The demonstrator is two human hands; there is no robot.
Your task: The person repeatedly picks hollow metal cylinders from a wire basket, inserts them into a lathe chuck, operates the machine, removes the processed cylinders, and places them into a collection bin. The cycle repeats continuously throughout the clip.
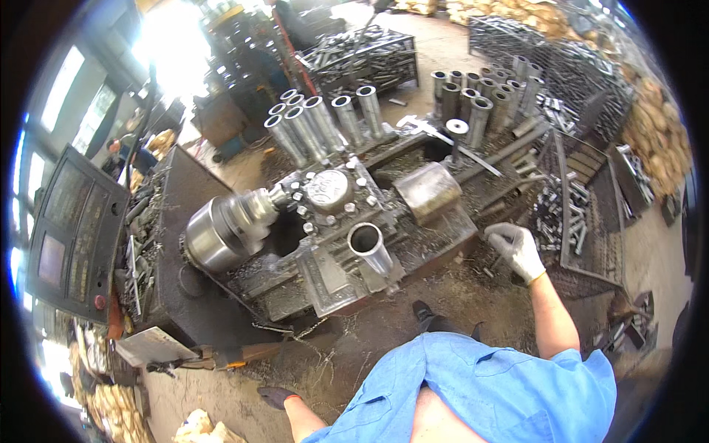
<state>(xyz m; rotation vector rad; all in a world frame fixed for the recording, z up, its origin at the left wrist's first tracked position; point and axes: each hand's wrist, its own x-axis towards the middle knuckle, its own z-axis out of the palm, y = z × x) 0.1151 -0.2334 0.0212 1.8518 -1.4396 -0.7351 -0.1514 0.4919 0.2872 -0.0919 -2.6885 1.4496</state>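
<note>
My right hand (pixel 518 249), in a whitish glove, is raised with curled fingers between the lathe bed and a mesh crate (pixel 587 271). Whether it holds anything is hard to see. Low at the left, my left hand (pixel 278 397) hangs in a dark glove above the floor, apart from the machine; its fingers are too unclear to read. Before me stands a metal lathe, its chuck (pixel 213 232) blurred at the workpiece end. Near it is a bolted tool post (pixel 329 188). One hollow steel tube (pixel 370 249) stands upright on the carriage, by the tailstock (pixel 429 191).
Several upright steel tubes (pixel 302 124) stand behind the tool post, others (pixel 482 111) further right. A large caliper (pixel 443 138) lies across the bed. Bins of metal parts (pixel 360 52) stand behind. A control panel (pixel 75 238) is at left. A person (pixel 133 152) is in the far left background.
</note>
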